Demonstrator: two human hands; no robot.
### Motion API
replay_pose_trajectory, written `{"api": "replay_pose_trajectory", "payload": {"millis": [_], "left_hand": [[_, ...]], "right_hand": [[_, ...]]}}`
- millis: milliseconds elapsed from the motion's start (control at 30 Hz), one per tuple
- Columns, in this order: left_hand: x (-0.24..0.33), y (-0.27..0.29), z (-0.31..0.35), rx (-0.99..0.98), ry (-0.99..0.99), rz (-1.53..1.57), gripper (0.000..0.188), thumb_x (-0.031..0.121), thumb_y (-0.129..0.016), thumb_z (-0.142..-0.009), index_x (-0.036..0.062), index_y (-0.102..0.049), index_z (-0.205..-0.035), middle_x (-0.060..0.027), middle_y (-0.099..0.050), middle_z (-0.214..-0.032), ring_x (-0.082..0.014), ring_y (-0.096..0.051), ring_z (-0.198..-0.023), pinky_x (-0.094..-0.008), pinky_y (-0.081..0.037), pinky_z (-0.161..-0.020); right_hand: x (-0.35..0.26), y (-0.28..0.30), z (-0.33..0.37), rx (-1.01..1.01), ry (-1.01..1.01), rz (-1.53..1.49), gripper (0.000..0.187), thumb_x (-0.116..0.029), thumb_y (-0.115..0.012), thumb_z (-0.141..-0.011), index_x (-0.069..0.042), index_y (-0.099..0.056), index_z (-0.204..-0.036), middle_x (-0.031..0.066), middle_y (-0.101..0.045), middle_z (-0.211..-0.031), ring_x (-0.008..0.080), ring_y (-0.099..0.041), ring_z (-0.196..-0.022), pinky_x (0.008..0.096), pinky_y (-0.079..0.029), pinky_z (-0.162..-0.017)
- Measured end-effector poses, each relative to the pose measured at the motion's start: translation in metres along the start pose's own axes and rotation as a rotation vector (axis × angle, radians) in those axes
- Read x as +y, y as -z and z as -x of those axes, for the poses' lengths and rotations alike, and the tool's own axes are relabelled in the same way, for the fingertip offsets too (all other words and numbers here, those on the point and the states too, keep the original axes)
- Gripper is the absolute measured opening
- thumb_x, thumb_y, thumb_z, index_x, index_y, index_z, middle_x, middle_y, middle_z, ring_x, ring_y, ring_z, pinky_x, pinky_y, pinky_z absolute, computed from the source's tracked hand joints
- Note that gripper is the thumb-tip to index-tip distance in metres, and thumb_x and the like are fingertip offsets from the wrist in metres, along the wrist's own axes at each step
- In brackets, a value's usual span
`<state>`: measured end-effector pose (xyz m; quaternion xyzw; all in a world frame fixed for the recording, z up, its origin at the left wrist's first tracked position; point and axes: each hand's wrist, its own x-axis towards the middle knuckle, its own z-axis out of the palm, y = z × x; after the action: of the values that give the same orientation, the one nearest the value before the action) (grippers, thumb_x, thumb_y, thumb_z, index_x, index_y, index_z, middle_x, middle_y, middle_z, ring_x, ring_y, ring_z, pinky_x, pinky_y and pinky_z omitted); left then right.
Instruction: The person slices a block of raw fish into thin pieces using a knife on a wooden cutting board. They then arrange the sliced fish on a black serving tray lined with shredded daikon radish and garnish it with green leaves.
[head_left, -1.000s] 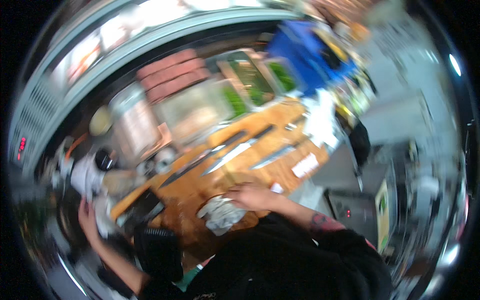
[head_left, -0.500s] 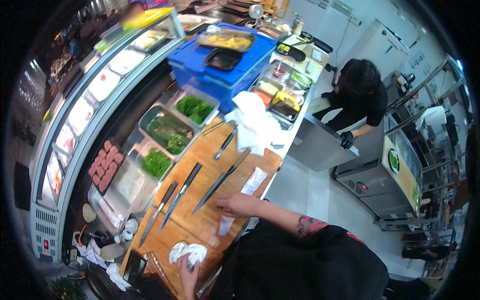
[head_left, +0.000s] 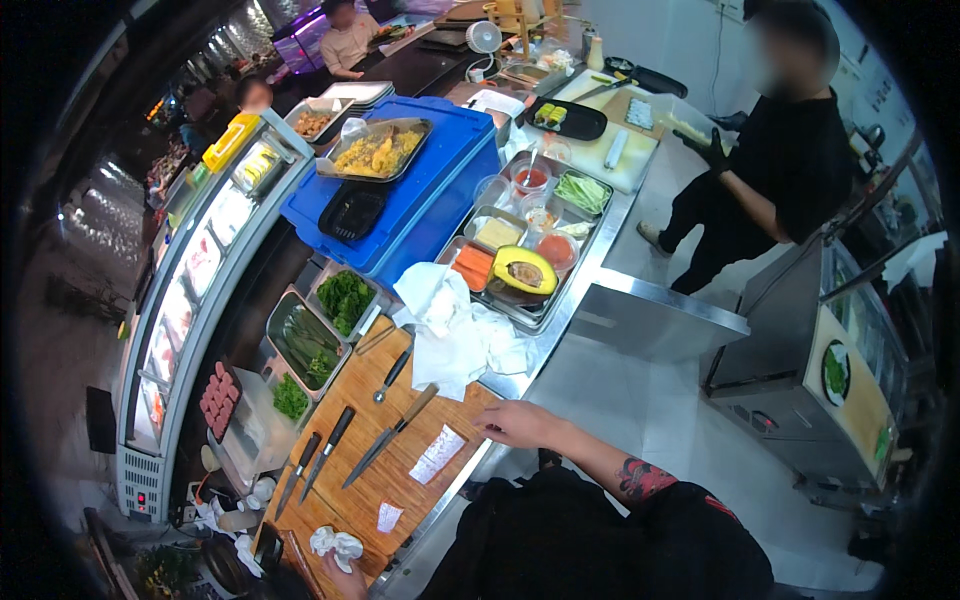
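My left hand (head_left: 345, 577) is mostly cut off by the lower edge; its fingers are closed on a crumpled white cloth (head_left: 336, 543) at the near end of the wooden cutting board (head_left: 372, 505). By the board's right edge is my right hand (head_left: 520, 424), fingers loosely bent, with nothing visible in them. Nearest to it lies a long pale speckled strip (head_left: 437, 455), and a smaller pale piece (head_left: 390, 516) is closer to me; I cannot tell their material. Three knives lie across the board: a large one (head_left: 390, 436) and two narrower ones (head_left: 328, 455) (head_left: 297, 468). A small scoop-ended tool (head_left: 393, 374) rests farther back.
Beyond the board are white towels (head_left: 450, 330), a metal tray (head_left: 545, 312) of ingredients with a halved avocado (head_left: 524, 271), and a blue bin (head_left: 420, 190). Tubs of greens (head_left: 343, 303) line the left. A metal door (head_left: 650, 320) juts out right; a gloved co-worker (head_left: 790, 150) stands behind it.
My right hand has shifted right, from beside the large knife to the board's edge. My left hand stays on the cloth. The co-worker, bent over before, now stands upright holding a container. The view has swung.
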<state>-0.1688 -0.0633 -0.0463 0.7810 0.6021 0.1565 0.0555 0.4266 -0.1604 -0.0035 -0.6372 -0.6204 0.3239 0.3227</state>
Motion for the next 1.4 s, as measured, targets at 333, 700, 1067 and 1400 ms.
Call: {"api": "replay_pose_trajectory", "payload": {"millis": [333, 700, 1067, 1400], "left_hand": [[0.06, -0.005, 0.059, -0.193, 0.303, 0.217, 0.034, 0.014, -0.066, -0.096, -0.0014, -0.061, -0.126, -0.0177, -0.065, -0.124, -0.0268, -0.063, -0.117, -0.0367, -0.052, -0.095], [0.143, 0.009, 0.041, -0.122, 0.349, 0.561, 0.042, 0.004, -0.066, -0.092, 0.004, -0.058, -0.133, -0.0156, -0.066, -0.123, -0.0279, -0.065, -0.114, -0.0371, -0.053, -0.096], [0.097, -0.048, -0.011, -0.266, 0.217, 0.655, 0.047, 0.016, -0.075, -0.088, 0.003, -0.059, -0.131, -0.017, -0.059, -0.125, -0.0346, -0.057, -0.116, -0.039, -0.047, -0.099], [0.075, -0.07, -0.04, -0.185, -0.267, 0.754, 0.024, 0.009, -0.072, -0.089, 0.0033, -0.066, -0.112, -0.0132, -0.06, -0.113, -0.0313, -0.062, -0.106, -0.0376, -0.051, -0.088]], "right_hand": [[0.02, -0.009, -0.045, -0.136, 0.01, -0.236, 0.021, -0.008, -0.069, -0.088, -0.003, -0.064, -0.108, 0.0122, -0.071, -0.1, 0.0278, -0.07, -0.091, 0.0377, -0.055, -0.082], [-0.02, -0.113, -0.184, -0.265, 0.461, 0.626, 0.024, -0.004, -0.066, -0.083, -0.007, -0.059, -0.106, 0.0134, -0.067, -0.104, 0.0323, -0.065, -0.102, 0.0427, -0.052, -0.089], [-0.044, -0.089, -0.127, -0.317, -0.032, 0.339, 0.04, -0.015, -0.072, -0.078, -0.006, -0.048, -0.108, 0.0156, -0.066, -0.094, 0.0404, -0.067, -0.088, 0.0501, -0.051, -0.077], [-0.105, -0.227, 0.077, 0.075, -0.19, 0.156, 0.052, -0.001, -0.063, -0.095, -0.016, -0.055, -0.145, 0.0136, -0.062, -0.09, 0.0283, -0.064, -0.078, 0.0372, -0.052, -0.073]]}}
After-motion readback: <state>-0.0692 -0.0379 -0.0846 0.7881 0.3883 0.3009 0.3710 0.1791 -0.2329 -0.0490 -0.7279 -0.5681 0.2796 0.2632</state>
